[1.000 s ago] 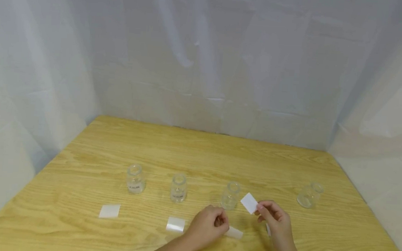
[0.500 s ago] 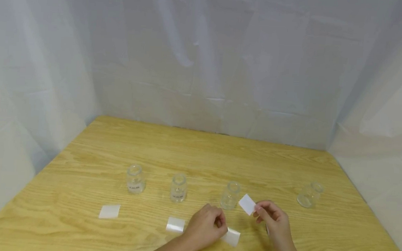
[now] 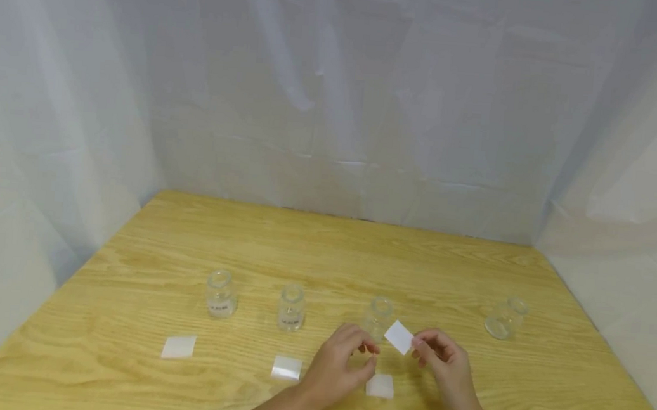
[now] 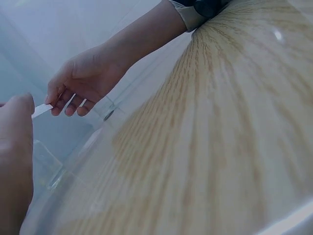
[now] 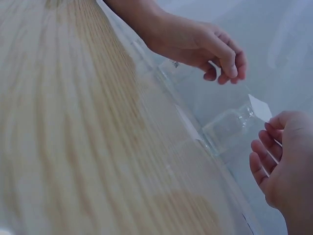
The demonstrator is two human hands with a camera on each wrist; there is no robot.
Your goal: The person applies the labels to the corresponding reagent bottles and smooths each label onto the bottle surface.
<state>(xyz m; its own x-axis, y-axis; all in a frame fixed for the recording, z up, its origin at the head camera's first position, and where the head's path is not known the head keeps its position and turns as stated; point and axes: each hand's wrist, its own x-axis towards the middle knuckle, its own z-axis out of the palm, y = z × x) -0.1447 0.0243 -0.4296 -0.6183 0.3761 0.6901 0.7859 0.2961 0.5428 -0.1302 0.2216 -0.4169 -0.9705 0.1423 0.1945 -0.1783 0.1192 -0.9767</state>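
My right hand (image 3: 445, 365) pinches a small white label (image 3: 399, 337) by its corner, thumb against forefinger. The label is tilted in the air, in front of a clear glass jar (image 3: 381, 307) that it partly covers. Close on the left, my left hand (image 3: 337, 361) has its thumb and forefinger apart, with nothing between them. Just below its thumb, a white paper piece (image 3: 380, 386) lies on the table. In the right wrist view the label (image 5: 260, 108) stays clear of the left hand (image 5: 200, 46), with the jar (image 5: 225, 129) behind.
Two upright jars, the far-left jar (image 3: 221, 296) and its neighbour (image 3: 291, 310), bear dark print low on their sides. Another jar (image 3: 505, 319) stands at right. White pieces lie at left (image 3: 178, 347) and centre (image 3: 286, 367) on the wooden table (image 3: 303, 241). White sheeting (image 3: 364, 106) surrounds it.
The left thumb and forefinger have parted, and the paper piece they held now lies flat on the table. The right hand has shifted slightly left and down with the label.
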